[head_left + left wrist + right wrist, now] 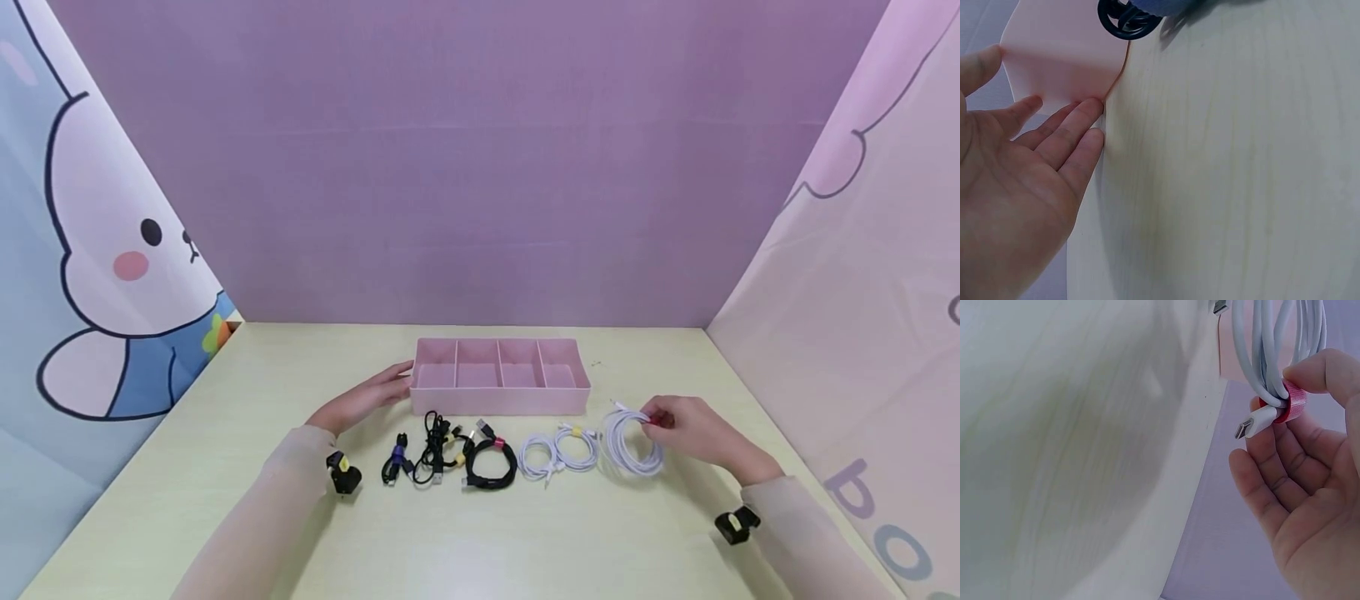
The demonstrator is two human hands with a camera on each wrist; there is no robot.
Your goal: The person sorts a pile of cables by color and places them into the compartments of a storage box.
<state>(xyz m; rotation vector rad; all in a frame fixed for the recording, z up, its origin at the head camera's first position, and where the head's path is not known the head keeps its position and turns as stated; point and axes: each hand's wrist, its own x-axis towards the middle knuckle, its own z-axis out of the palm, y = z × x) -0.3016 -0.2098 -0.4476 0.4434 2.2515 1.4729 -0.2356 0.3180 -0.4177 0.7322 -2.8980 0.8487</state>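
white cable coil pinched at its strap

we find the coil at the right end of the row, its red strap pinched between the thumb and fingers of the right hand. a plug, usb-c by its look, juts out beside the strap. the loops slant down from the hand; we cannot tell whether their lowest part touches the worktop.

we judge the step in hand to be the pick-up of this coil. the next move, to our mind, calls for a firm pinch on the strap, so the loops hang together, and enough lift to clear the neighbours.

just left of it lie a yellow-strapped white coil and another white coil. farther left come a red-strapped black coil, some tangled black cables and a blue-strapped black cable.

behind the row stands a pink four-compartment box. our left hand touches its left end with fingers extended, gripping nothing; we take that as steadying. a purple backdrop rises beyond.
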